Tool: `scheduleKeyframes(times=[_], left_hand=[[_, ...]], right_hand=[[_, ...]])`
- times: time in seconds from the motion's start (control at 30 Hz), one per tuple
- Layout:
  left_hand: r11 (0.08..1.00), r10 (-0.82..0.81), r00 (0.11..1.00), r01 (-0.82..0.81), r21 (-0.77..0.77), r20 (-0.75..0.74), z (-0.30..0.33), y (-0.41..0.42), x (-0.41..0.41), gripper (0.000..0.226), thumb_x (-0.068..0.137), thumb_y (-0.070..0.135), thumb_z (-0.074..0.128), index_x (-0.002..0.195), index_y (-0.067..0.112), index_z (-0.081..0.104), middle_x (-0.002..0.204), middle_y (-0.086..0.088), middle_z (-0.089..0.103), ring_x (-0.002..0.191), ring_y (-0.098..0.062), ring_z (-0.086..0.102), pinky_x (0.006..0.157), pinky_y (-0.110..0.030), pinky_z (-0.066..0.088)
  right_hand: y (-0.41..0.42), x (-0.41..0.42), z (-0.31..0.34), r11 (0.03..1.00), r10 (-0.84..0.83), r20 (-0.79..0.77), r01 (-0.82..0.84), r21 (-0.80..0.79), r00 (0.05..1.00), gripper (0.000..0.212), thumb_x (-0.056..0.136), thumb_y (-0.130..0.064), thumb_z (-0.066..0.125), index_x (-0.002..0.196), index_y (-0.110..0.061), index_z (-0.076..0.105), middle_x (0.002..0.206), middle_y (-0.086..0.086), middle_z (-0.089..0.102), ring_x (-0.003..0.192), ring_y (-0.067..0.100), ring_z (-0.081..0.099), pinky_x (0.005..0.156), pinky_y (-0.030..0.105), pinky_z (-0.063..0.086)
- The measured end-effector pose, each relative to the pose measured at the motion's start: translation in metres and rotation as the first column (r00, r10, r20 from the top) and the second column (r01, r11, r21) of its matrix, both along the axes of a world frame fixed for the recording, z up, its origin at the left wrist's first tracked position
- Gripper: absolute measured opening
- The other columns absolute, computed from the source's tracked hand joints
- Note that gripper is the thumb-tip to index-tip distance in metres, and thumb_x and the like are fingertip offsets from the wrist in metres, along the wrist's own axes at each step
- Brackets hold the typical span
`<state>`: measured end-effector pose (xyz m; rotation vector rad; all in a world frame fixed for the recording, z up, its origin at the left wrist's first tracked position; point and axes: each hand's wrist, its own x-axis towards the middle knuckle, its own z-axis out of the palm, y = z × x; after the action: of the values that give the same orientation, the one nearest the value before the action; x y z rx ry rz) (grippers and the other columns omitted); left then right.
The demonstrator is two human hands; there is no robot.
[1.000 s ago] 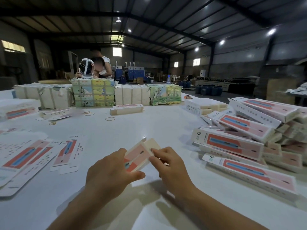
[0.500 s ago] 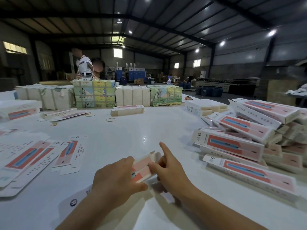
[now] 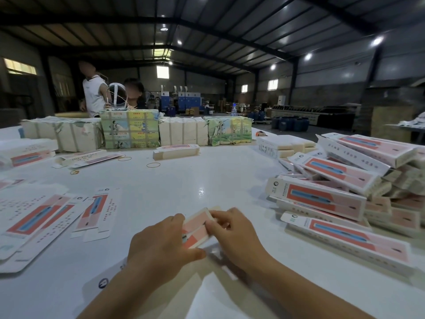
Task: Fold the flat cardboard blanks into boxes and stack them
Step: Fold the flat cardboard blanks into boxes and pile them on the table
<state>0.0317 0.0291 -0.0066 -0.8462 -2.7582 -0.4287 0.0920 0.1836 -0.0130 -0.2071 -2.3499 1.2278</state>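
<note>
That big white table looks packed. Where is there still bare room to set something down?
The widest bare patch of the white table lies mid-table, bordered by the flat printed blanks on the left, the heap of folded pink-and-white boxes on the right and the wrapped paper bundles behind. Both sides are crowded.

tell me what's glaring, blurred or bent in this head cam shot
Head view: ceiling lamps blow out to white, and one mirrors as a small glare patch on the glossy white table. The wide lens bows the roof beams and stretches the folded boxes toward the right edge. The left hand and right hand look slightly soft around the box blank; the hall behind is dim.
</note>
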Motion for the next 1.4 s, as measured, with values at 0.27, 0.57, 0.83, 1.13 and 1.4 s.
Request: scheduleKeyframes(times=[0.27,0.57,0.83,1.13,1.4], left_hand=[[0.998,-0.055,0.998,0.055,0.034,-0.009,0.002,-0.001,0.005,0.059,0.068,0.076,0.056,0.111,0.039,0.04,0.088,0.021,0.044,0.079,-0.004,0.054,0.068,-0.02,0.049],[0.999,0.018,0.995,-0.015,0.028,-0.099,0.002,0.006,0.004,0.053,0.07,0.076,0.054,0.101,0.036,0.037,0.088,0.016,0.046,0.079,-0.009,0.055,0.069,-0.024,0.047],[0.997,0.025,0.986,-0.013,0.071,-0.165,-0.001,0.0,-0.001,0.059,0.073,0.073,0.055,0.115,0.036,0.036,0.104,0.017,0.053,0.082,-0.007,0.056,0.074,-0.021,0.051],[0.992,-0.017,0.969,0.048,0.12,-0.247,0.001,0.0,0.002,0.067,0.075,0.068,0.058,0.128,0.035,0.035,0.112,0.016,0.054,0.092,-0.008,0.057,0.075,-0.023,0.051],[0.993,-0.03,0.949,0.063,0.095,-0.313,0.003,-0.001,0.005,0.074,0.072,0.066,0.064,0.132,0.026,0.043,0.11,0.01,0.059,0.09,-0.014,0.06,0.069,-0.027,0.05]], right_hand=[[0.017,-0.007,0.008,0.53,0.221,-0.002,-0.122,-0.839,0.975,0.056,0.077,-0.001,0.073,0.124,-0.014,0.045,0.104,0.014,0.069,0.088,0.029,0.07,0.071,0.038,0.057],[-0.007,0.003,-0.004,0.956,-0.016,-0.194,0.071,0.283,0.981,0.019,0.097,-0.013,0.046,0.106,-0.018,0.062,0.084,-0.007,0.064,0.069,0.01,0.056,0.064,0.006,0.039],[-0.013,0.008,0.004,0.979,0.063,-0.238,-0.106,-0.173,0.969,0.028,0.099,-0.025,0.048,0.092,-0.014,0.073,0.086,0.008,0.072,0.084,0.027,0.064,0.076,0.026,0.05],[-0.002,0.004,0.016,0.621,0.106,-0.189,-0.213,-0.754,0.976,0.022,0.086,0.008,0.058,0.094,-0.004,0.074,0.094,0.015,0.073,0.083,0.022,0.071,0.072,0.024,0.057],[-0.002,0.007,0.016,0.704,0.153,-0.28,-0.304,-0.643,0.948,0.016,0.083,-0.017,0.067,0.08,-0.027,0.08,0.09,0.006,0.075,0.088,0.018,0.072,0.074,0.02,0.055]])
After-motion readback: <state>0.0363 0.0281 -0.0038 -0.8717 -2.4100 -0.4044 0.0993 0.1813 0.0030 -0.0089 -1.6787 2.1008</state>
